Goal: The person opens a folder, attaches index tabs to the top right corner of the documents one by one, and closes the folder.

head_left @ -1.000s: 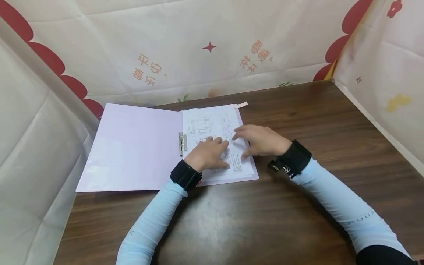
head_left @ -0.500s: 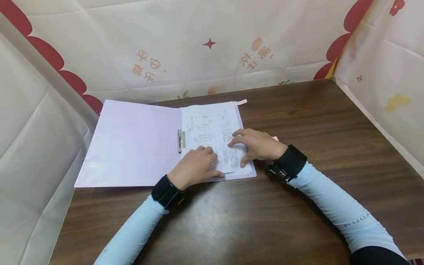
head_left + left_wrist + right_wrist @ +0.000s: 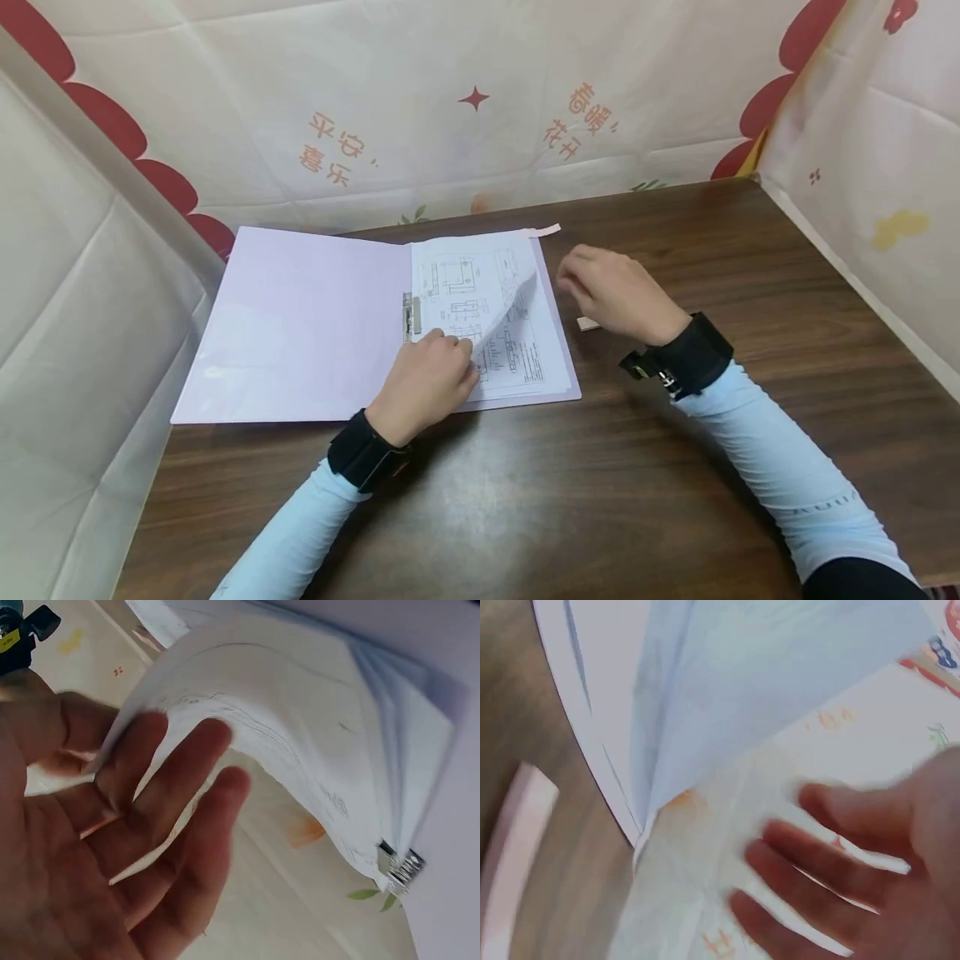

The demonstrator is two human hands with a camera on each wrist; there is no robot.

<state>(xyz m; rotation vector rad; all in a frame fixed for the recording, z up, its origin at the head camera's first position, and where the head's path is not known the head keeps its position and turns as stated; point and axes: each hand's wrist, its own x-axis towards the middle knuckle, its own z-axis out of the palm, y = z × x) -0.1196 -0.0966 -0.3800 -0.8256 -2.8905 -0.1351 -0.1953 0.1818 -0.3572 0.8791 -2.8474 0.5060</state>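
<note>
A lilac folder (image 3: 300, 325) lies spread open on the table, with printed drawing sheets (image 3: 450, 283) on its right half. My left hand (image 3: 423, 387) pinches the lower edge of the top sheet (image 3: 262, 667), which bends up in a curve in the left wrist view. Beside the folder's right edge, my right hand (image 3: 618, 292) is raised off the papers. Its fingers (image 3: 810, 862) are loosely bent and blurred, with nothing between them in the right wrist view. At the fold sits a metal clip (image 3: 405, 870), partly hidden in the head view by the left hand.
A pale pink strip (image 3: 514, 862) lies on the brown wooden table (image 3: 675, 233) under the right hand. Another pale strip (image 3: 543, 231) sticks out past the folder's top right corner. Printed cloth (image 3: 420, 67) hangs behind and on both sides.
My left hand has drawn slightly left and lifted the top sheet's corner. Off the papers, my right hand has moved up and to the right, uncovering the pink strip.
</note>
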